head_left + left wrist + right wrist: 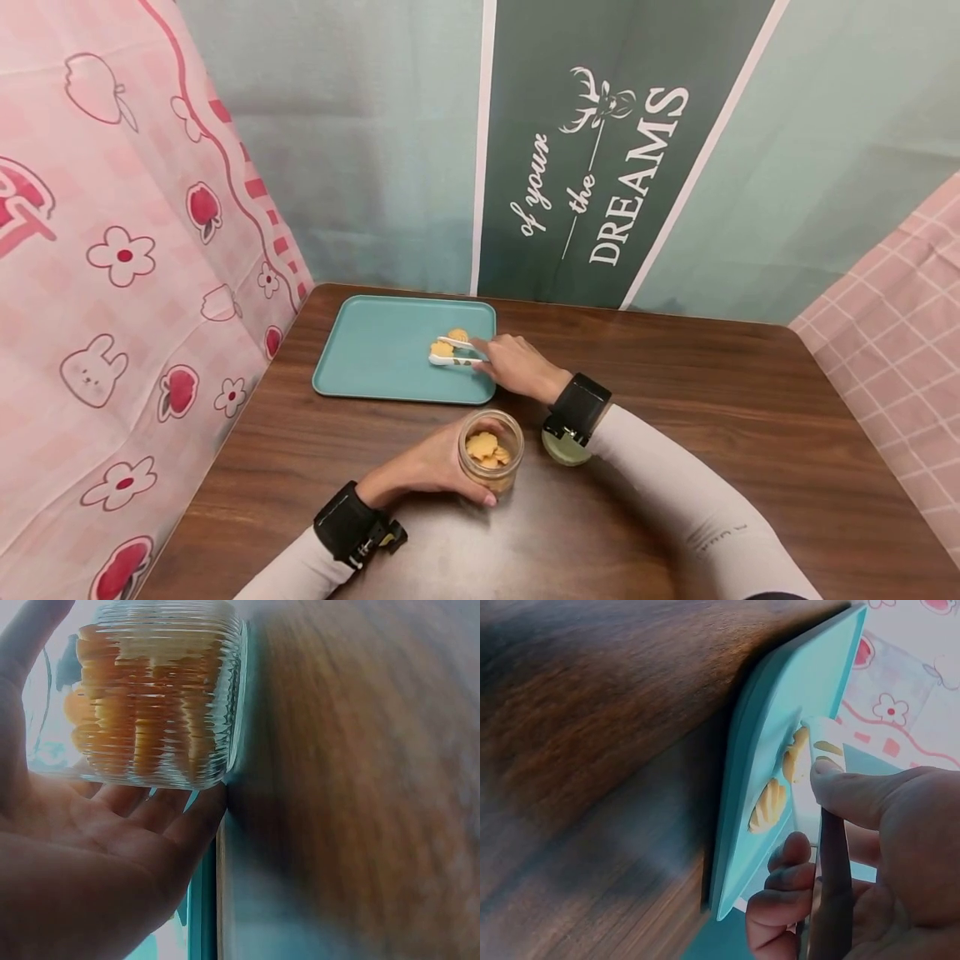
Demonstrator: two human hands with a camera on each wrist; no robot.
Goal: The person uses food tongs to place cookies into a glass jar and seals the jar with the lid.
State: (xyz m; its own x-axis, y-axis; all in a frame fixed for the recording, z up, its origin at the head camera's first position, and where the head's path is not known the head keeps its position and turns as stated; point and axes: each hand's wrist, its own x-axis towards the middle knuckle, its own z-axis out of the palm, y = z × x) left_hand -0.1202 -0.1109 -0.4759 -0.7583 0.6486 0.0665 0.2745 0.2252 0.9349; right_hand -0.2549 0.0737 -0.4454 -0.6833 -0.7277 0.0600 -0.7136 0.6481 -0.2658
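Observation:
My left hand (435,462) is curled round a ribbed glass jar (157,697) that stands on the table and holds several yellow cookies (487,448). The jar's mouth is uncovered. Over the right part of the teal tray (375,350), my right hand (517,367) grips a pair of white-tipped tongs (832,877). One scalloped cookie (442,349) is between the tong tips, low at the tray; whether it touches the tray I cannot tell. Another cookie (768,806) lies on the tray close beside it.
A round green lid (566,448) lies on the brown wooden table (712,400), partly under my right wrist. Behind the table hangs a green and grey curtain (360,150) with lettering. Pink printed cloth (112,333) lines the left side, and pink checked cloth (900,317) the right.

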